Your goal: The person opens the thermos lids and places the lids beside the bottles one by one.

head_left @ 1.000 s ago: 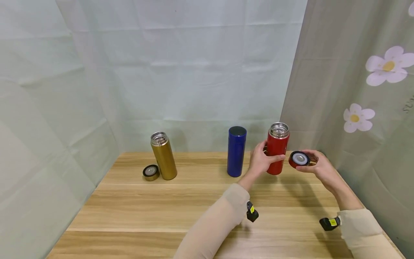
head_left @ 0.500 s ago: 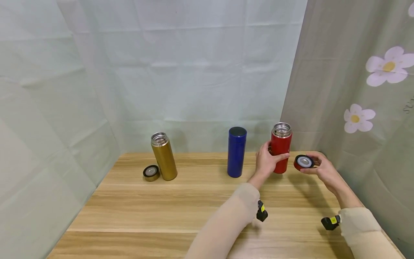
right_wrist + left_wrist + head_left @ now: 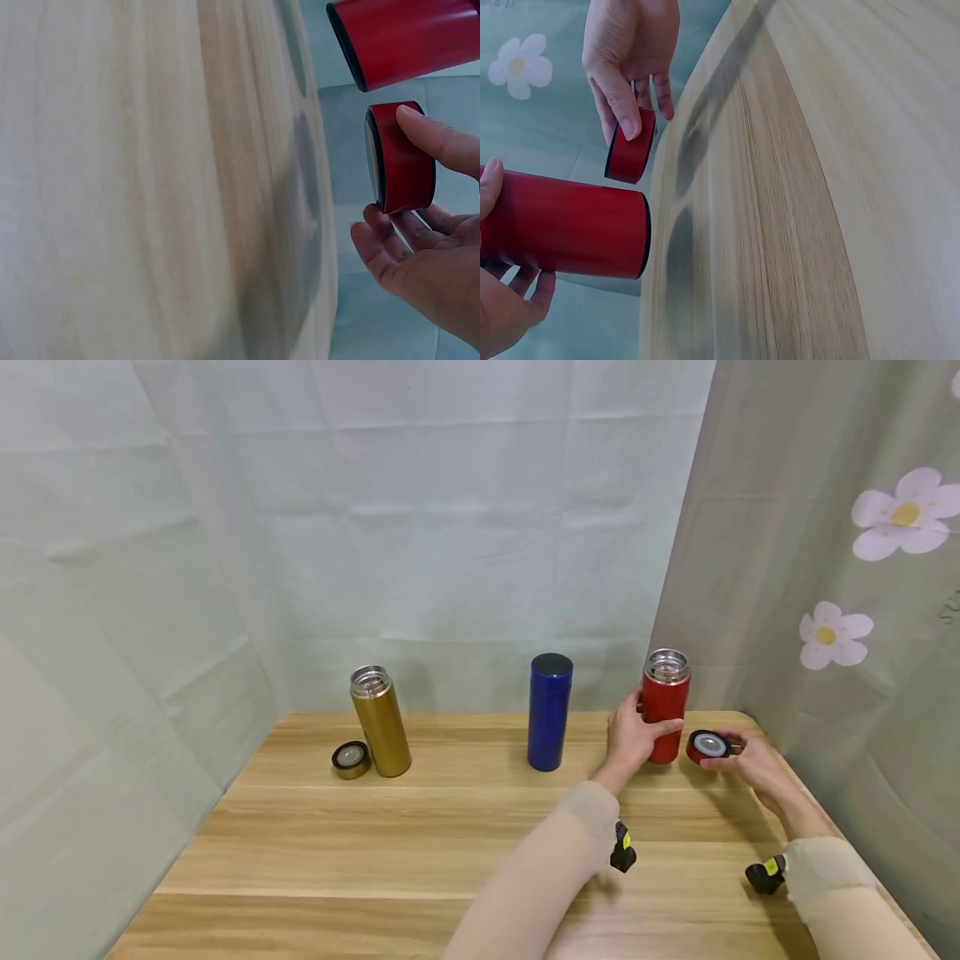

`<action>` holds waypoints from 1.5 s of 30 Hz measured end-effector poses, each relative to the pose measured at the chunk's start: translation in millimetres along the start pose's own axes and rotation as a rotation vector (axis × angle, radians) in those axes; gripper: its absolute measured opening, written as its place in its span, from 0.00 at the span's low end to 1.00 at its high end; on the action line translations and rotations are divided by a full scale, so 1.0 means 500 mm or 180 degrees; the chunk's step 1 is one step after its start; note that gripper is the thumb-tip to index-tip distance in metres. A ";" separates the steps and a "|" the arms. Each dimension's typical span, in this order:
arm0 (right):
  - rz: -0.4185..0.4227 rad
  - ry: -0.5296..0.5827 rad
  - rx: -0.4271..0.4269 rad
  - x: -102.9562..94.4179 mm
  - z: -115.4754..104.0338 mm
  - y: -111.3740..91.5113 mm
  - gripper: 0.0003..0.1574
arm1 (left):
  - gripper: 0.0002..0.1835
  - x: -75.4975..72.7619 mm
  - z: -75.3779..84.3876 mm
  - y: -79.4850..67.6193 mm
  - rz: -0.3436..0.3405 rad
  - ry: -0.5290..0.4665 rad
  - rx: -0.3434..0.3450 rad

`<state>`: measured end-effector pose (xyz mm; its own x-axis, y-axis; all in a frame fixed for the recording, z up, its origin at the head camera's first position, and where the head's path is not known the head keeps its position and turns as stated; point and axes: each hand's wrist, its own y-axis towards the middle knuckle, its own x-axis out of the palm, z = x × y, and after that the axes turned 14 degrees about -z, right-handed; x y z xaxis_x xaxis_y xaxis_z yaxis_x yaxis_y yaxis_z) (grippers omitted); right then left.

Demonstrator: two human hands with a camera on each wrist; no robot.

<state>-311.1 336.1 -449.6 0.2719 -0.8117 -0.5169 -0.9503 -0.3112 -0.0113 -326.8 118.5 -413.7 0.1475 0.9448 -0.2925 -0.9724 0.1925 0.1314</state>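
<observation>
Upright at the right back is a red vacuum flask [image 3: 666,700], its steel mouth uncovered. My left hand [image 3: 630,735] grips its body, fingers behind and thumb across the front. In the left wrist view a gap shows between the flask's black-edged base and its shadow, so it hangs just above the table. To its right my right hand [image 3: 756,766] pinches the red lid [image 3: 405,157] between thumb and fingers, inner side up. That lid is also off the tabletop, close beside the flask but apart from it.
A closed blue flask [image 3: 549,714] stands left of my left hand. Farther left is an uncapped gold flask [image 3: 382,727], its gold lid [image 3: 351,761] lying inner side up beside it. Curtains [image 3: 450,543] border the wooden table [image 3: 337,860] behind and at the sides.
My left hand has carried the red flask to the right. My right hand has moved the lid slightly right and down toward the table. The blue and gold flasks stay put.
</observation>
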 end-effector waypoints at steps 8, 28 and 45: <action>-0.0043 -0.0024 0.0233 0.008 0.019 0.008 0.44 | 0.35 0.016 -0.001 0.000 0.0059 0.0065 0.0024; -0.0276 -0.0025 0.0280 0.014 0.032 0.015 0.44 | 0.36 0.042 -0.014 0.002 -0.0159 0.0221 -0.0029; -0.0509 -0.0127 0.0509 0.005 0.015 0.006 0.57 | 0.40 0.034 -0.022 -0.002 -0.0423 0.0228 -0.0144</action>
<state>-314.5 336.7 -457.3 0.4179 -0.7372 -0.5309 -0.9083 -0.3496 -0.2296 -325.2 131.2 -429.3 0.2637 0.8902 -0.3716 -0.9526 0.3010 0.0449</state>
